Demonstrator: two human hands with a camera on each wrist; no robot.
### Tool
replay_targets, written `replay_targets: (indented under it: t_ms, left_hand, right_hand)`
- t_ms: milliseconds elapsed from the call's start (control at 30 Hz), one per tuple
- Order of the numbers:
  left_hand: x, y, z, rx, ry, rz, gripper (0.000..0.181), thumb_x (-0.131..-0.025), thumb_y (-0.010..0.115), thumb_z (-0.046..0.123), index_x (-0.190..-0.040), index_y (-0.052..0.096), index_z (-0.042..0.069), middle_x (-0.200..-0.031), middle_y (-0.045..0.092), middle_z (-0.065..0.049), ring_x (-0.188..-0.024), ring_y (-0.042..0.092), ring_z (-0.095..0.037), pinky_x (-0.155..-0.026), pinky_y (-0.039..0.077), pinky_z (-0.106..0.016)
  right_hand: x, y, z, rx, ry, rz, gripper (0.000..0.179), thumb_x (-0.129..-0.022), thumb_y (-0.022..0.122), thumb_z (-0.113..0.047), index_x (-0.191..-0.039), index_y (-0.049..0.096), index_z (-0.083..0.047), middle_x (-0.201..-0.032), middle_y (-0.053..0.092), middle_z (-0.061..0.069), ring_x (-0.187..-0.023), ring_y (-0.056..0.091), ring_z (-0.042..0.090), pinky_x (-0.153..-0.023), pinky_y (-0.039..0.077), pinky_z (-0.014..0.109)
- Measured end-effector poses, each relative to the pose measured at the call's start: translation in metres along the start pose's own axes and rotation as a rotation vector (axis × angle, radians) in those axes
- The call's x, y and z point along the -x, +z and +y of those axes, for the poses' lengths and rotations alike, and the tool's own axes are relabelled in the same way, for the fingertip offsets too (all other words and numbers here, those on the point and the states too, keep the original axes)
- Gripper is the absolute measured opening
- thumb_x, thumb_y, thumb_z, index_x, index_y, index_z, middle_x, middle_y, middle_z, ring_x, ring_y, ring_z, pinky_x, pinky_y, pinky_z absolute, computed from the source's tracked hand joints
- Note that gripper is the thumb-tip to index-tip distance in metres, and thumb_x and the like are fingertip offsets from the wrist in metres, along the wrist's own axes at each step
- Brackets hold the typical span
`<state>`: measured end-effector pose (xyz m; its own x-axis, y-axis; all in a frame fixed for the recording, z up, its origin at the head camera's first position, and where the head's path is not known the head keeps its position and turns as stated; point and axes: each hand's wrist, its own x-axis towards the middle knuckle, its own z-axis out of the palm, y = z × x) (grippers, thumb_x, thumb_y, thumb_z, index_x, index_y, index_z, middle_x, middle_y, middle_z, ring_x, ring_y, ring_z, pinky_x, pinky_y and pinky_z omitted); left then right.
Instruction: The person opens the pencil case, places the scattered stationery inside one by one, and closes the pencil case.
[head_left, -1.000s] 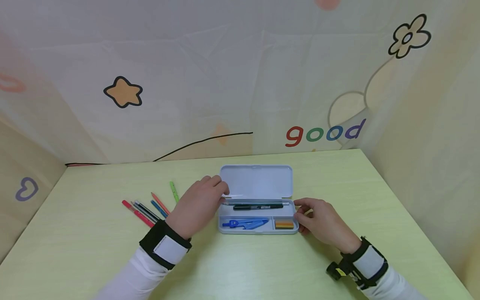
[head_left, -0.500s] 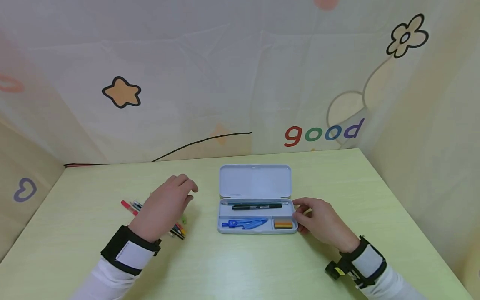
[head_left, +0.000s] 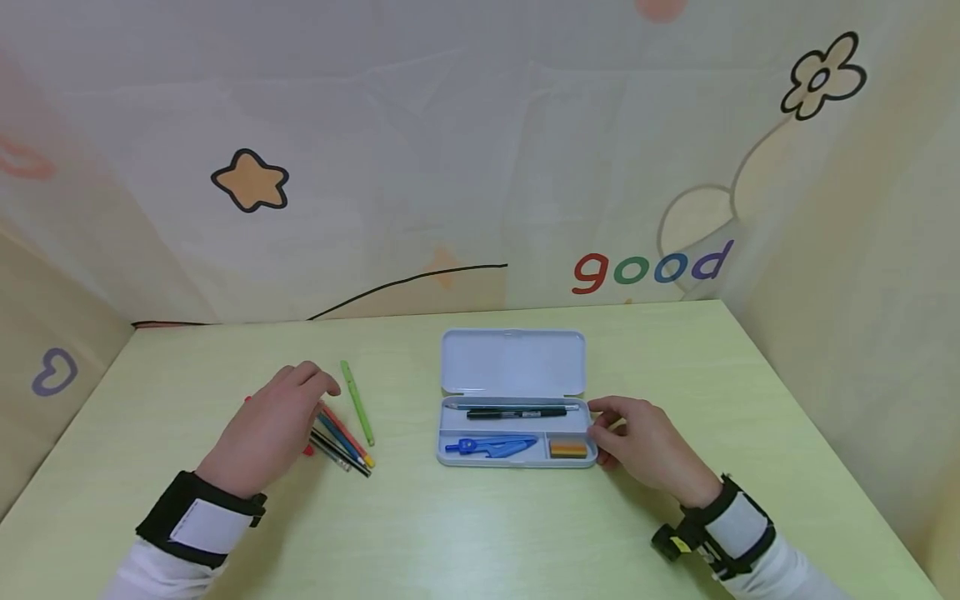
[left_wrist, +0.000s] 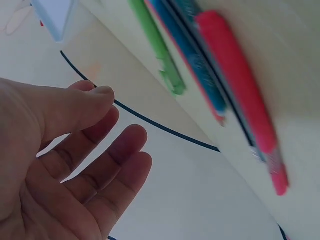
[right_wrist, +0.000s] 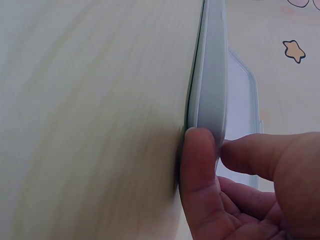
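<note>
Pencil case (head_left: 517,425) held steady, lid (head_left: 513,362) open

The case lies on the bench (head_left: 510,533), long axis left to right, its lid laid back on the far side, baring the compartments. The right hand (head_left: 645,442) pinches its right end, apparently to steady it. Left of the case, pencils (head_left: 341,439) and a green pen (head_left: 357,402) slant, near ends towards it; beside them the left hand (head_left: 266,425) holds nothing, fingers loosely bent.

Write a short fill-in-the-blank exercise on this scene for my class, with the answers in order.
1. The right hand touches the pencil case, whose lid is ____ rather than shut.
2. The compass inside the case is coloured ____.
3. The hand nearest the loose pencils is the person's ____ hand.
Missing words: open; blue; left.
</note>
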<state>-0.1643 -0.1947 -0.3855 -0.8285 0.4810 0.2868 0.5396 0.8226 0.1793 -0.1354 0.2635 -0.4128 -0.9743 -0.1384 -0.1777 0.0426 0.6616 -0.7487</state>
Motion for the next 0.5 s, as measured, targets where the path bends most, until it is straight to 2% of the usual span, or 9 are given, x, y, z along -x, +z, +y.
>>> replay_targets:
  t_ms: [167, 367, 500]
  left_hand:
    - [0.016, 0.001, -0.016, -0.016, -0.025, -0.01, 0.043, -0.077, 0.071, -0.023, -0.111, 0.07, 0.003, -0.111, 0.065, -0.01, -0.102, 0.061, -0.033, -0.084, 0.057, -0.047]
    - [0.024, 0.004, -0.031, -0.039, -0.03, -0.019, 0.04, -0.078, 0.07, -0.023, -0.111, 0.07, 0.001, -0.112, 0.066, -0.013, -0.103, 0.064, -0.036, -0.086, 0.058, -0.051]
    - [0.028, 0.006, -0.037, -0.043, -0.057, -0.04, 0.033, -0.081, 0.074, -0.02, -0.105, 0.071, 0.002, -0.109, 0.066, -0.013, -0.103, 0.064, -0.036, -0.086, 0.058, -0.052]
  right_hand:
    - [-0.001, 0.001, 0.0, -0.005, 0.002, -0.013, 0.04, -0.103, 0.068, -0.006, -0.141, 0.06, 0.005, -0.103, 0.065, 0.012, -0.071, 0.067, 0.02, -0.065, 0.061, 0.029]
    - [-0.001, 0.0, 0.0, 0.012, -0.003, -0.01, 0.041, -0.104, 0.067, -0.008, -0.142, 0.06, 0.005, -0.104, 0.066, 0.013, -0.073, 0.067, 0.02, -0.064, 0.06, 0.029]
    - [-0.001, -0.001, -0.001, 0.03, 0.009, -0.015, 0.042, -0.104, 0.068, -0.009, -0.143, 0.059, 0.005, -0.105, 0.066, 0.012, -0.074, 0.068, 0.02, -0.065, 0.06, 0.029]
